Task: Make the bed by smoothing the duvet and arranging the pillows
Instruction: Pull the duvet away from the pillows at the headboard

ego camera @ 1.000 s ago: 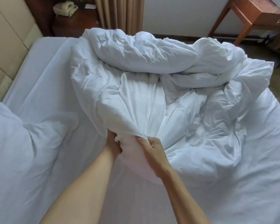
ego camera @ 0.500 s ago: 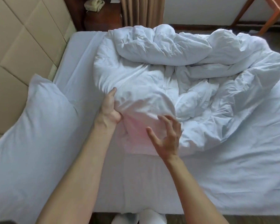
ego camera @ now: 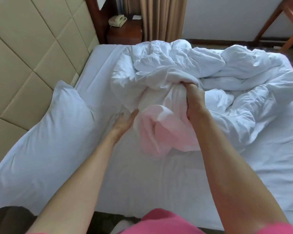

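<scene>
A crumpled white duvet lies bunched across the far half of the bed. My right hand grips a gathered fold of it and holds that part lifted above the sheet. My left hand is below and to the left, fingers fairly straight, touching the hanging fold's near edge. A white pillow lies at the left along the padded headboard.
The white fitted sheet is bare in front of me. A dark wooden nightstand with a beige telephone stands beyond the bed, beside beige curtains. A wooden table leg is at far right.
My right hand went from open over the duvet to gripping a fold and lifting it. My left hand let go of the duvet's edge and dropped lower. The view drew back.
</scene>
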Available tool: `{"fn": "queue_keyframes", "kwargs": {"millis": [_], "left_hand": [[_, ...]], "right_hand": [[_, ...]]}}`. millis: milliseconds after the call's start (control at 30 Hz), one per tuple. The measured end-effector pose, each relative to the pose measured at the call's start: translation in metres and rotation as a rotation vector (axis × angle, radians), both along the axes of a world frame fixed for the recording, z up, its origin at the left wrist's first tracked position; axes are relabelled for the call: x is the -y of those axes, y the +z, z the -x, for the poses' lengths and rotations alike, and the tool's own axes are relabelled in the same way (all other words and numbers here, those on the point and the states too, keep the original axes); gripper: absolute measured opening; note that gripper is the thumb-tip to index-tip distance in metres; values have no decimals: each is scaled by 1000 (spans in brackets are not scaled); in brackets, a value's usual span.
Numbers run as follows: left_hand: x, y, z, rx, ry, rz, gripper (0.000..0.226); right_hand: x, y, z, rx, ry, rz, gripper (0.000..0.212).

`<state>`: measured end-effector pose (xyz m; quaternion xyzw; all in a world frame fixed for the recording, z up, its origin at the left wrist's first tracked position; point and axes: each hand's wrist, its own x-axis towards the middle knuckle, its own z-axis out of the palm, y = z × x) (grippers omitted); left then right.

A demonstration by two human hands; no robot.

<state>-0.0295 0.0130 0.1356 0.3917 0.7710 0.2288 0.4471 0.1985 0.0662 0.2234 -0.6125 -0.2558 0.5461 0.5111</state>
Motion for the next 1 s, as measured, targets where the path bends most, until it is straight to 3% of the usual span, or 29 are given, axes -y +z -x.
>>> {"fn": "queue_keyframes", "kwargs": {"millis": [67,100,167,233,300,400,433,533,567,600,667,733,800,867,1000], "left_hand": [[32,-24,-8,257,-4,203,120],[43,-33,-18,416,10,259,113],[52,-50,-38,686,77,208,105],[46,-57,-62,767,98,99,85],[36,-61,-78,681,131,14,70],[22,-64,-88,400,136,20,49],[19,-70,-87,288,96,41,53],[10,-99,-80,-74,-75,73,107],[4,-112,-79,-126,-57,63,112],[-1,-113,-79,-116,-3,61,102],[-9,-94,-84,-83,90,5,59],[-17,-78,-84,-104,100,-63,34],[-21,-63,-72,-69,181,-164,32],[-20,-44,-56,93,321,-289,34],[-21,18,-18,342,541,-484,28]], "right_hand": [[-17,-7,-6,-194,13,46,56],[-22,-8,-5,-266,18,46,55],[-22,-5,0,-392,60,23,31],[-22,-2,2,-493,96,-22,15],[-23,-1,0,-550,126,-40,11],[-28,3,-8,-615,181,28,6],[-30,3,-11,-615,189,69,10],[-31,8,-22,-612,231,147,18],[-29,10,-25,-600,232,148,27],[-25,15,-28,-596,243,146,33],[-19,21,-35,-563,282,152,26],[-18,21,-44,-541,281,179,25],[-23,17,-52,-454,247,181,25],[-30,8,-60,-317,199,187,18],[-32,-9,-52,102,224,256,31]]}}
